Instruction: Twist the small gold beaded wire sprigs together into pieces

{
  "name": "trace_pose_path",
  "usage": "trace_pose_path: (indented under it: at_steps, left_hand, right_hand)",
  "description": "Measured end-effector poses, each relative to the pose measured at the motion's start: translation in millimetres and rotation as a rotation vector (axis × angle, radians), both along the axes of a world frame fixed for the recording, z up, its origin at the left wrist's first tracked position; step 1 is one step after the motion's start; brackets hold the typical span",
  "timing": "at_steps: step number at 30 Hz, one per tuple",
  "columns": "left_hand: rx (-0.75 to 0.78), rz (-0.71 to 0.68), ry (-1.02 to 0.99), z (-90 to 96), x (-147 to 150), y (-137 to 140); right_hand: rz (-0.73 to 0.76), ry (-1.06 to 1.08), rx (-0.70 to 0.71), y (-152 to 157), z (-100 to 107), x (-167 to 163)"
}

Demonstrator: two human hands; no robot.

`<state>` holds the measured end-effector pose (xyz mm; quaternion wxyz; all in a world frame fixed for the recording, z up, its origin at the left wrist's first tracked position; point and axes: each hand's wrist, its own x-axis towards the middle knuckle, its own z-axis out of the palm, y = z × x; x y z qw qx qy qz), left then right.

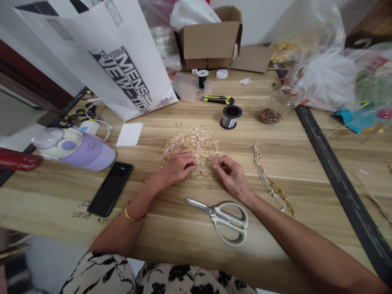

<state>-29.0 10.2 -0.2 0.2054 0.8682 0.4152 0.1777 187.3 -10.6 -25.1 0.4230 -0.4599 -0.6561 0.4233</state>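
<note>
A loose pile of gold and clear beaded chain (190, 141) lies on the wooden table. My left hand (179, 166) rests at the pile's near edge, thumb and fingers pinched together; whatever sits between them is too small to make out. Just to the right, my right hand (231, 173) is also closed in a pinch, its fingertips facing the left hand across a small gap. What it holds cannot be made out. Below the hands lie scissors (219, 218) with pale handles, blades pointing left. Finished-looking gold and silver chain strands (269, 179) stretch out right of my right hand.
A phone (110, 188) and a purple bottle (76, 148) are on the left, near a big paper bag (122, 61). Behind the pile are a wire spool (230, 117), a utility knife (217, 99), a bead jar (280, 104) and a cardboard box (211, 41).
</note>
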Motion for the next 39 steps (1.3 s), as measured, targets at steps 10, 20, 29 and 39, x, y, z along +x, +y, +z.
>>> trace_pose_path:
  at_steps: [10, 20, 29, 39]
  left_hand:
    - [-0.334, 0.295, -0.393, 2.3, 7.5, -4.2]
    - [-0.433, 0.342, -0.569, -4.0, 9.0, -1.3]
    - [-0.362, 0.305, -0.472, -6.2, 3.8, -0.7]
    - [-0.174, 0.225, -0.349, -1.4, 3.1, -0.6]
  right_hand:
    - [-0.005, -0.005, 0.013, 0.5, -2.0, 0.3]
    - [-0.006, -0.013, 0.015, 0.3, 0.3, 0.0]
    - [0.0, -0.003, 0.019, 0.4, -1.2, 0.0]
    - [-0.001, 0.003, 0.002, -0.1, -3.2, 0.2]
